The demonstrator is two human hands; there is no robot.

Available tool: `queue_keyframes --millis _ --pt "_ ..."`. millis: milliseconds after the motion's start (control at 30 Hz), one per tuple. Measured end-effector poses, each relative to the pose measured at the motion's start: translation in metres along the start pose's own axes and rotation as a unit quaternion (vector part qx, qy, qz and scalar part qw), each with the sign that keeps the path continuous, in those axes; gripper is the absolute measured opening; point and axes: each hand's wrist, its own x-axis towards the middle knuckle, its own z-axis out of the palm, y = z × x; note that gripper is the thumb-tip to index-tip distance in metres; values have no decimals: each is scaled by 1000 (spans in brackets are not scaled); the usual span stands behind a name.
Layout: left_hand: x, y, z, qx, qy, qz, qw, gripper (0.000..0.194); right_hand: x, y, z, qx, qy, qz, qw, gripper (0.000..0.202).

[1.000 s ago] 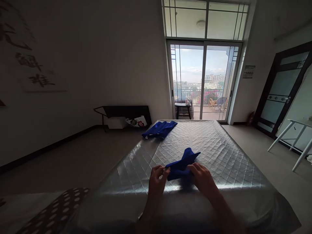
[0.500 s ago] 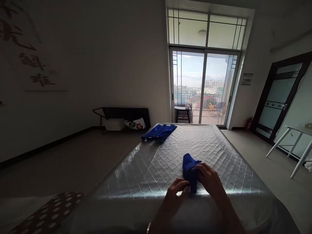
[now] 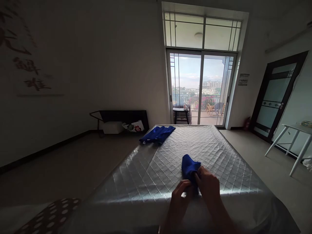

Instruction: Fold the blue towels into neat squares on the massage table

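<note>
Blue cloth [image 3: 188, 164], lower centre of the frame, is pinched in my right hand [image 3: 208, 183]; my left hand [image 3: 180, 195] curls at its near end, grip unclear.

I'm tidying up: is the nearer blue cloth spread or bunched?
Bunched: the blue cloth narrows into gathered folds at the left hand and right hand.

The person held both arms out in front, with the two hands close together. The left hand [image 3: 179, 196] was bent in toward the other one, and its pointing finger and thumb made a curve with a little gap inside. The right hand [image 3: 209, 182] was a bit farther forward, with its fingers curled in and pinching. The right arm [image 3: 223, 213] leaned in to the left. Both arms looked dark near the bottom.
</note>
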Motion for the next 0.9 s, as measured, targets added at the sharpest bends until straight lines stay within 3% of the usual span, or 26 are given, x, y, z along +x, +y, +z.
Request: queue_keyframes --millis 133,267,500,600,900 --pt "-7 12 7 -19 -9 -66 998 20 -1 -6 -5 4 -9 -15 1000 9" --pt "-9 20 8 -31 2 -89 996 24 0 -8 -8 10 -43 -7 999 11" --pt "-3 31 0 -50 38 -129 990 38 -1 -6 -4 62 3 -90 994 42" --pt "-1 30 -2 -55 64 -147 986 44 -3 -10 -7 84 8 -87 993 35" --pt "0 23 1 -86 74 -130 985 44 -5 -10 -25 126 -69 -68 987 28"
